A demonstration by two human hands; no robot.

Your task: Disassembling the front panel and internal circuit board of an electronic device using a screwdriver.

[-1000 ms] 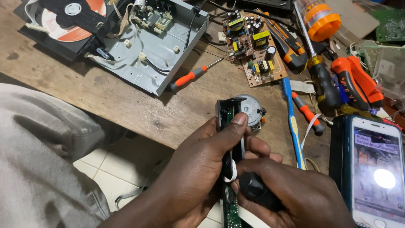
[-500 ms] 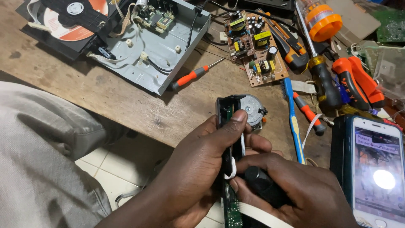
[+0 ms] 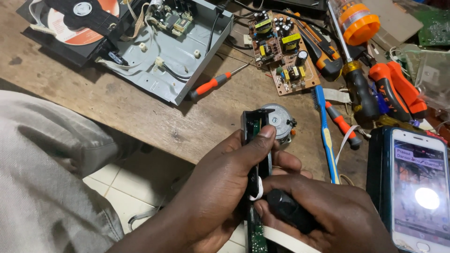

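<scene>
A narrow black module [image 3: 255, 133] with a green board inside stands upright over the surface [image 3: 140, 112] edge, clenched in the left hand [image 3: 225, 187], thumb pressed near its top. The right hand [image 3: 323, 211], just beside, grasps a black knob [image 3: 288, 208]. A round motor [image 3: 277, 121] lies just behind the grip; a blue toothbrush [image 3: 324, 136] lies to the right.

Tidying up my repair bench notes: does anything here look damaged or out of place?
Yes. The disc player at the top left lies opened, its wiring loose, and a bare circuit board sits out on the table. The left hand holds a narrow part with its board exposed.
</scene>
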